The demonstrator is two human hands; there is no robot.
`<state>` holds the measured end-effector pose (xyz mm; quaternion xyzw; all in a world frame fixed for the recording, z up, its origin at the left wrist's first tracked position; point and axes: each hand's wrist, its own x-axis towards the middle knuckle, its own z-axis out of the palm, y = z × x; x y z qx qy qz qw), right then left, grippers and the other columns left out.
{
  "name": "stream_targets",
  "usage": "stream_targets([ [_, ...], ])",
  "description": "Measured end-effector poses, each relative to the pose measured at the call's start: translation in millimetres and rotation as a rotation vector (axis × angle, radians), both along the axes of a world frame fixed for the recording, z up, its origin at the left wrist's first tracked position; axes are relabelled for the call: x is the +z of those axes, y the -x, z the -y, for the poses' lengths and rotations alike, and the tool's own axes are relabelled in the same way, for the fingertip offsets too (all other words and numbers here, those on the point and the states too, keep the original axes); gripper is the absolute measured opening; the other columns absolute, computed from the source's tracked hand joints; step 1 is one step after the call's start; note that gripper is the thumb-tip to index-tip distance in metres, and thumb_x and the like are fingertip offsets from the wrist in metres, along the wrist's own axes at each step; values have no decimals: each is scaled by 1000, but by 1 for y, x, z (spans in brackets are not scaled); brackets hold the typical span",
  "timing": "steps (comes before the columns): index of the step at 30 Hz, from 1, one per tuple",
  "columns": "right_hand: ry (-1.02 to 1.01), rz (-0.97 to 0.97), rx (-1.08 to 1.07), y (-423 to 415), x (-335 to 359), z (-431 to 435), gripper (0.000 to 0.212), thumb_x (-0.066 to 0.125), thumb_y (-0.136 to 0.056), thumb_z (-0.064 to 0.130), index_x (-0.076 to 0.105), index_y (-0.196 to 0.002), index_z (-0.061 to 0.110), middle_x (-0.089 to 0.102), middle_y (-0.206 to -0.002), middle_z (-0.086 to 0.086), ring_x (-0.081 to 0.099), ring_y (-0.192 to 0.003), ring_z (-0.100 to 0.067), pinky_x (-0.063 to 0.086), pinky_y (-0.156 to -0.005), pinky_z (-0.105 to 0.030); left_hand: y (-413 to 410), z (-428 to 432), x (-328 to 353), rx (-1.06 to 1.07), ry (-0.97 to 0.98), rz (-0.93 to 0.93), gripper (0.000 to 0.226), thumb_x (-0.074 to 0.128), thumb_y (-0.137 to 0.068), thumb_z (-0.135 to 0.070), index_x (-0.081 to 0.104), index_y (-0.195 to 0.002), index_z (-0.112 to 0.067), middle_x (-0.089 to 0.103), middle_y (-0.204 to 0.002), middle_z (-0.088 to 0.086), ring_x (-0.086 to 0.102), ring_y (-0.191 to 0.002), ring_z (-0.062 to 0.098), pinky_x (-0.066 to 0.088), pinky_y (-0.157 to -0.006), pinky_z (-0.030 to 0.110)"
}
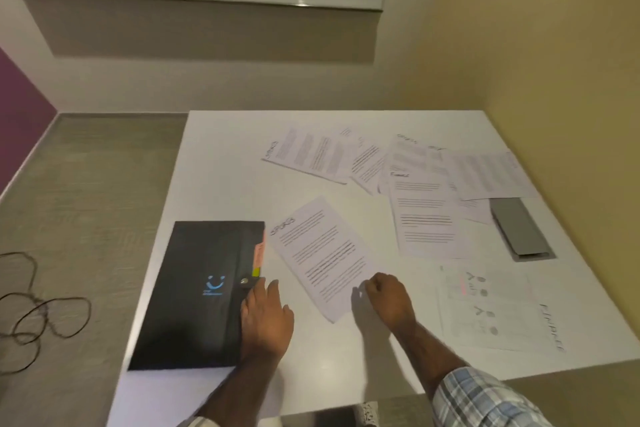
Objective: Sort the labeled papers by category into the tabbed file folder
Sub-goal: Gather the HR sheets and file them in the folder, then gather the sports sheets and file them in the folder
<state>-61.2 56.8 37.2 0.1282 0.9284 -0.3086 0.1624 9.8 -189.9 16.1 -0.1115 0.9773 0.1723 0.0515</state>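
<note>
Looks down on a white table [225, 166], a shut black folder [194, 288] at its left with coloured tabs [259, 253] along the right edge. Finds the left hand [266, 315] flat, fingers straight, on that edge by the snap, and the right hand [389, 295] curled, pinching the near edge of a printed sheet [322, 256] just beside the folder. Takes in overlapping papers [398, 163] farther right, a grey case [519, 229] and a cable [34, 305] on the floor.
</note>
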Motion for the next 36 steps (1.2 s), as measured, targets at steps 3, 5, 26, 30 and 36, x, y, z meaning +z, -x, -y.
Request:
stream_targets([
  [3,-22,25,-11,3,-3,-34,26,56,-93,34,72,-89,14,70,-96,-9,67,-92,-28,46,-74,-32,15,-35,-6,-75,-64,7,48,52,-79,-27,64,-121,-6,64,-126,22,65,-111,41,53,-93,50],
  [5,-34,23,-15,5,-6,-57,27,55,-94,34,72,-94,13,68,-101,-10,65,-98,-29,48,-80,-34,25,-59,-10,-125,-63,32,49,56,-79,-23,65,-123,-4,64,-129,25,65,-115,43,53,-95,52],
  [26,-167,71,107,20,-24,-215,55,52,-95,40,48,-143,14,31,-160,-18,18,-152,-38,22,-122,-52,88,-239,-37,-382,174,283,73,56,-90,-50,35,-148,-11,26,-158,23,28,-143,43,40,-107,55],
  [30,-141,95,104,19,-26,-221,62,54,-95,41,40,-151,18,22,-166,-15,10,-155,-37,14,-124,-52,88,-255,-30,-378,153,261,76,55,-94,-48,32,-154,-8,22,-161,25,25,-146,46,35,-111,55],
  [36,-217,86,199,22,-40,-223,70,52,-94,51,34,-156,25,21,-168,-9,13,-156,-31,18,-124,-44,88,-256,-15,-235,201,381,80,34,-101,-55,5,-161,-10,-3,-167,23,7,-153,42,20,-121,52],
])
